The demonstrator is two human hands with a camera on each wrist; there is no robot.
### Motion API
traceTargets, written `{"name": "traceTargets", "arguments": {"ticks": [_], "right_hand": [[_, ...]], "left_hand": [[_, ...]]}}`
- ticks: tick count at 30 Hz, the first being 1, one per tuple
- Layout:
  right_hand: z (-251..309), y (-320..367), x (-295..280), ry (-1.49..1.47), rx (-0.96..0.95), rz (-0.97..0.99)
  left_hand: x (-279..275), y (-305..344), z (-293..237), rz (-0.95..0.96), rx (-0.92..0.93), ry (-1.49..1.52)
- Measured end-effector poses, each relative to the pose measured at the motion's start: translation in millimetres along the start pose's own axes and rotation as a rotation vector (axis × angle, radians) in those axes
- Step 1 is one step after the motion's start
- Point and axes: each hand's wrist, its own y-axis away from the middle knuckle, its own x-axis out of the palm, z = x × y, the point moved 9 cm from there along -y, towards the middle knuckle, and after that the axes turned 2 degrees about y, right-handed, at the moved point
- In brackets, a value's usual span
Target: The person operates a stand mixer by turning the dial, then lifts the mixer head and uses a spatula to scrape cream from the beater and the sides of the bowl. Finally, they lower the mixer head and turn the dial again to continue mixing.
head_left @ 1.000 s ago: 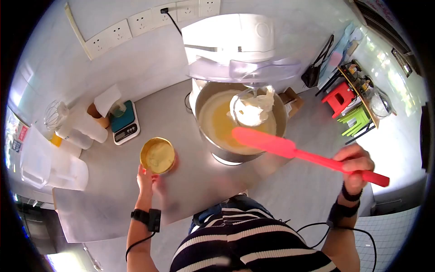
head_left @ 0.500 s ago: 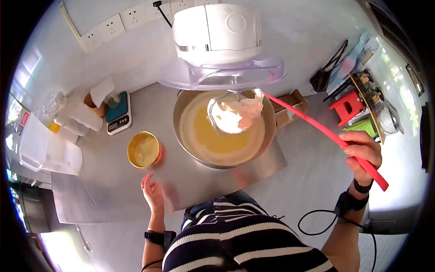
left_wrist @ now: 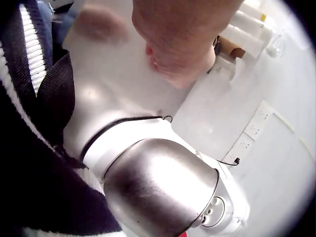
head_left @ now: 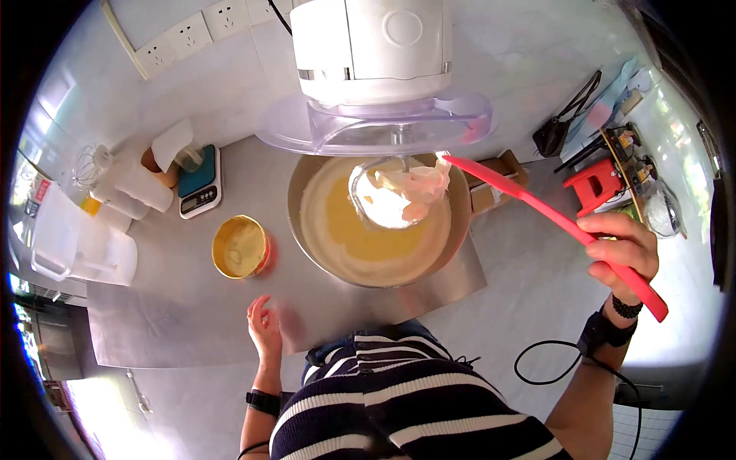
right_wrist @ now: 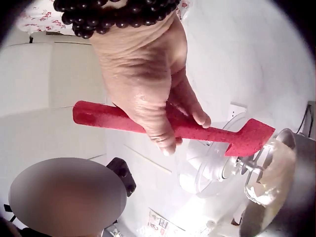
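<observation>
My right hand grips the handle of a red spatula. In the right wrist view the spatula's blade meets the edge of the mixer's beater, where a thick pale clump clings. The beater hangs over a large steel mixing bowl of cream-coloured mixture with a yellow liquid pool. My left hand holds nothing, its fingers loosely bent, just in front of a small gold-lined bowl with pale residue. The left wrist view shows the mixing bowl's outside.
The white mixer head and its clear splash guard overhang the bowl. A kitchen scale, white bottles and a clear plastic container stand at left. Behind the bowl at right sits a cardboard box.
My left hand has let go of the small bowl and drawn back toward my body. The spatula has swung from over the mixing bowl so its blade reaches the clump on the beater.
</observation>
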Motion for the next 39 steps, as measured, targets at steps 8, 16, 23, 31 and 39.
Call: {"name": "traceTargets", "arguments": {"ticks": [8, 16, 23, 31, 39], "right_hand": [[2, -29, 19, 0.047, -0.069, 0.084], [-30, -26, 27, -0.090, 0.169, -0.059], [-50, 5, 30, -0.341, 0.365, -0.230], [-29, -5, 39, -0.324, 0.282, -0.191], [22, -32, 64, -0.308, -0.080, 0.125]], "left_hand": [[8, -6, -8, 0.057, 0.013, 0.012], [16, -7, -2, 0.108, -0.009, 0.037], [24, -9, -6, 0.143, 0.006, 0.039], [28, -7, -7, 0.195, -0.002, 0.010], [26, -6, -3, 0.165, 0.092, -0.014]]}}
